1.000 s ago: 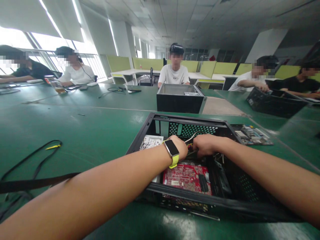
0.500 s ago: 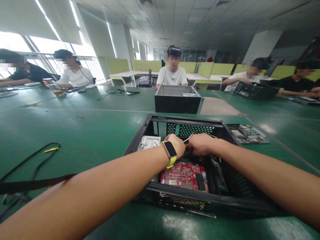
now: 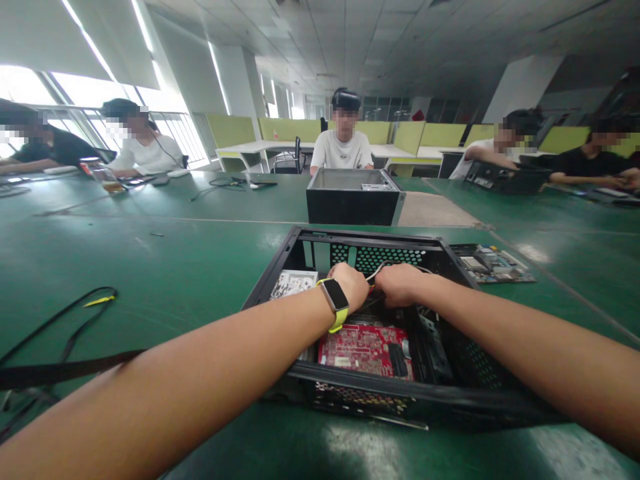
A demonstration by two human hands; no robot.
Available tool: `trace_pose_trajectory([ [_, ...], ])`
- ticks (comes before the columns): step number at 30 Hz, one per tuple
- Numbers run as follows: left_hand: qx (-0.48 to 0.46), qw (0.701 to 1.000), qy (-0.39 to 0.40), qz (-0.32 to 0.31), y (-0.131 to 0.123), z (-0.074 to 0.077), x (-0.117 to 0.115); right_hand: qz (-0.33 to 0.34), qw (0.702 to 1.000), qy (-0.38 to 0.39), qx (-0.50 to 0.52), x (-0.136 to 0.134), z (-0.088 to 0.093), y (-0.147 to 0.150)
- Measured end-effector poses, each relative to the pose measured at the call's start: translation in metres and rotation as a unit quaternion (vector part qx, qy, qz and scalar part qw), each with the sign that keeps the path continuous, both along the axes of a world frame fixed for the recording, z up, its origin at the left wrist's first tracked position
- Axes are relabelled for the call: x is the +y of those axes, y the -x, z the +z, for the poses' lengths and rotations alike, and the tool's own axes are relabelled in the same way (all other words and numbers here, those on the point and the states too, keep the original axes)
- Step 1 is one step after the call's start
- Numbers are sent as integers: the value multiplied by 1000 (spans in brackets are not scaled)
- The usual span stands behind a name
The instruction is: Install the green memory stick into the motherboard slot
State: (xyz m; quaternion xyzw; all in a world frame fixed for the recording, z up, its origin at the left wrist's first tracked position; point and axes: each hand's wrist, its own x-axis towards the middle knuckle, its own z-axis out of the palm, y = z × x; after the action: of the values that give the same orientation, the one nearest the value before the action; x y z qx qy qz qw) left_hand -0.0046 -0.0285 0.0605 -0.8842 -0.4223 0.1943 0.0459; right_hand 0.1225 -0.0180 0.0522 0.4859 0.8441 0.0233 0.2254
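An open black computer case [image 3: 273, 277] lies before me on the green table, with both my hands inside it. My left hand [image 3: 351, 287], wearing a watch with a yellow-green strap [image 3: 336, 305], is closed on a bundle of cables [image 3: 373, 283]. Close on its right, my right hand [image 3: 399, 283] has its fingers curled round the same cables; the fingertips of both hands are hidden. White, red and yellow wires show between them. Below the hands lies a red circuit board [image 3: 363, 350]. A silver metal box [image 3: 295, 283] sits in the case's left part.
A loose motherboard [image 3: 495, 263] lies right of the case. Black cords [image 3: 70, 340] trail on the left. Across the table a person [image 3: 344, 150] sits behind another case [image 3: 355, 205]. Other people work at both sides, one at a case [image 3: 507, 179]. A cup [image 3: 111, 183] stands far left.
The whole view has shifted slightly. My hands stay at the cables inside the case, with hardly any change in their pose.
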Motion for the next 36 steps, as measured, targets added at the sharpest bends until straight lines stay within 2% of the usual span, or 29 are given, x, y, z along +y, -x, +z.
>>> trace_pose_trajectory([
  [36, 20, 1000, 19, -7, 0, 4, -1, -6, 1000, 17, -3, 2, -1, -2],
])
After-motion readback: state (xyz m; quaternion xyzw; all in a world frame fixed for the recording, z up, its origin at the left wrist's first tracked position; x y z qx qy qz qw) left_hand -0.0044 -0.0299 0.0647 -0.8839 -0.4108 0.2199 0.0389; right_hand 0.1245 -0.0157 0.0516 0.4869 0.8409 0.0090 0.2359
